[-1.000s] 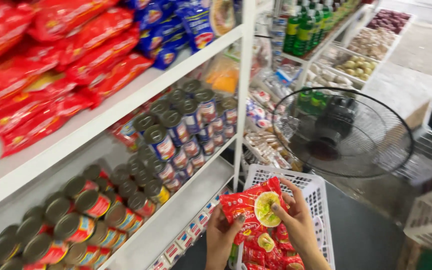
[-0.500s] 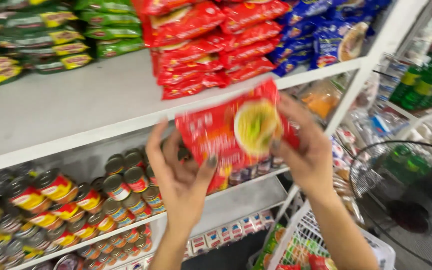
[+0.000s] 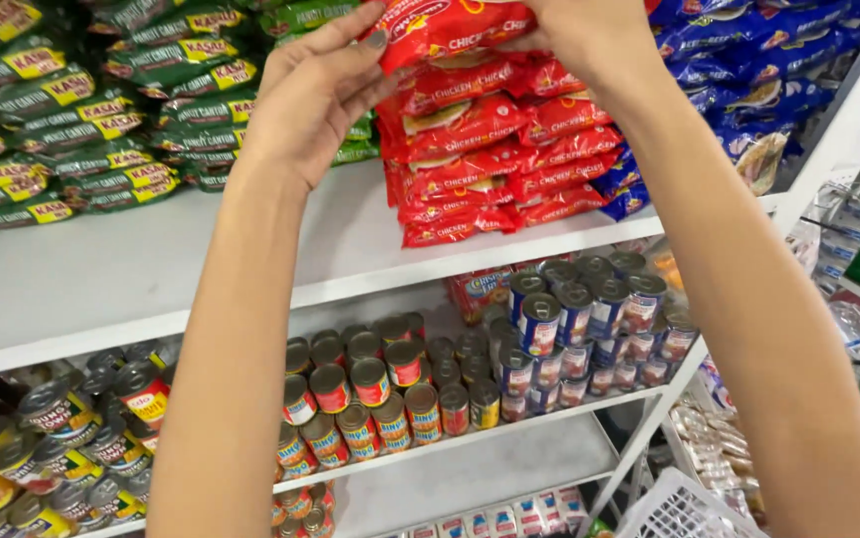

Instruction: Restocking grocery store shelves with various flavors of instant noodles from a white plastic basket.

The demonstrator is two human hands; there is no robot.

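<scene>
Both arms raised to the upper white shelf [image 3: 101,279]. Left hand [image 3: 315,95] with fingers curled around the left edge of a glossy red plastic noodle packet [image 3: 450,25], thumb underneath. Right hand [image 3: 584,35] clamped over the same packet's right end. Packet held atop the stack of matching red packets [image 3: 494,149], touching it. Green packets [image 3: 81,130] to the left, blue packets [image 3: 738,70] to the right. Rows of small round tin cans [image 3: 380,389] below.
</scene>
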